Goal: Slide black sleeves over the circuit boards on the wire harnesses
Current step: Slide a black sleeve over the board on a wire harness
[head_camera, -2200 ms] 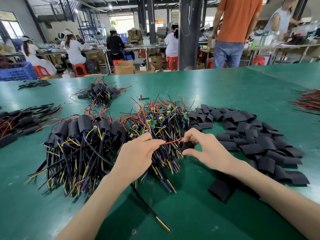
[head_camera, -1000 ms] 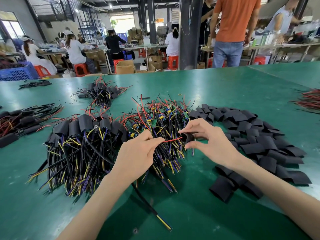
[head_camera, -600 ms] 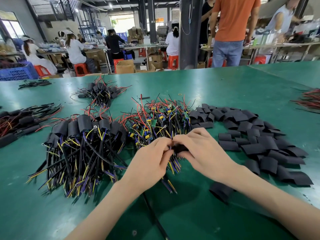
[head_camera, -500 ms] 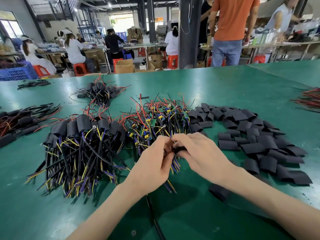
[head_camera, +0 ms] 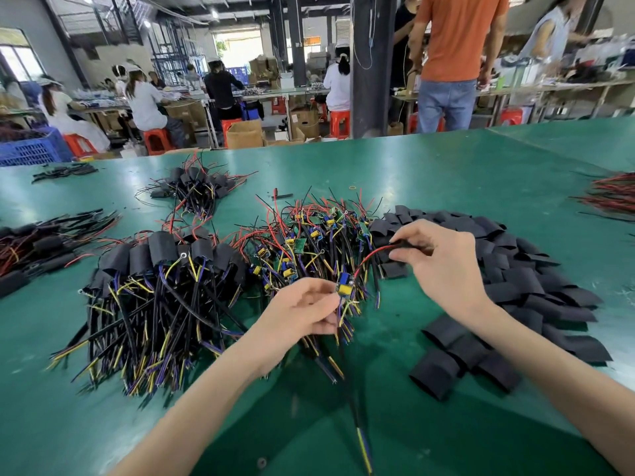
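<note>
My left hand (head_camera: 302,314) pinches a small circuit board (head_camera: 343,286) with blue and yellow parts, bare of any sleeve. Its black cable (head_camera: 357,417) hangs down toward me over the green table (head_camera: 446,173). A red wire (head_camera: 372,254) arcs from the board up to my right hand (head_camera: 443,266), which pinches its far end together with something dark; I cannot tell whether that is a sleeve. Unsleeved harnesses (head_camera: 309,235) are heaped behind my hands. To the right lies a pile of flat black sleeves (head_camera: 522,280). The sleeved harnesses (head_camera: 154,286) lie to the left.
More sleeved bundles lie at the back (head_camera: 196,190) and far left (head_camera: 34,242). Red wires (head_camera: 615,197) sit at the right edge. A blue crate (head_camera: 31,149) stands beyond the table. People work at benches behind, one in an orange shirt (head_camera: 457,46).
Half a second ago my hands were pressed together over the board. Now they are apart: the right hand has moved up and right along the red wire, and the board shows at my left fingertips.
</note>
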